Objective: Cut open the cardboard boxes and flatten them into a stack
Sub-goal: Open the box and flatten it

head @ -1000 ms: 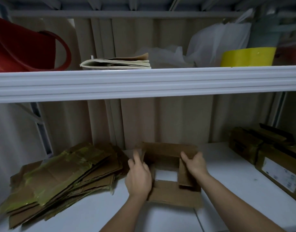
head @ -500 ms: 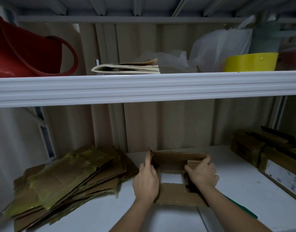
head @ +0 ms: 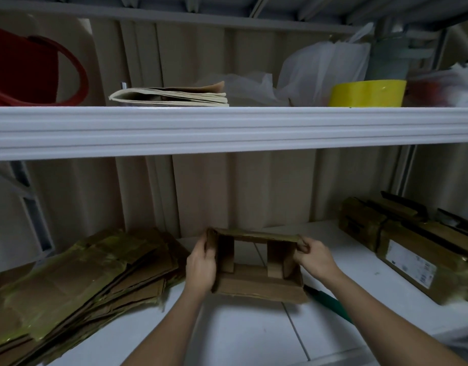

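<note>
1. The fingers (head: 205, 247) of the left hand (head: 201, 268) curl round the left wall of the opened cardboard box (head: 256, 281); the right hand (head: 316, 260) pinches its upper right corner.
2. The box sits on the white shelf (head: 254, 336), between the flattened stack (head: 77, 276) and the unopened boxes (head: 412, 249).
3. It looks light, and stiff only along its creases; gripping opposite walls should let it fold.
4. Brown, worn, flaps turned inward, yellowish tape at the edges.

A storage room: white metal shelf (head: 227, 128) holding a red plastic bucket (head: 29, 70), plastic bags (head: 320, 67), stacked flattened cardboard (head: 82, 273).
</note>
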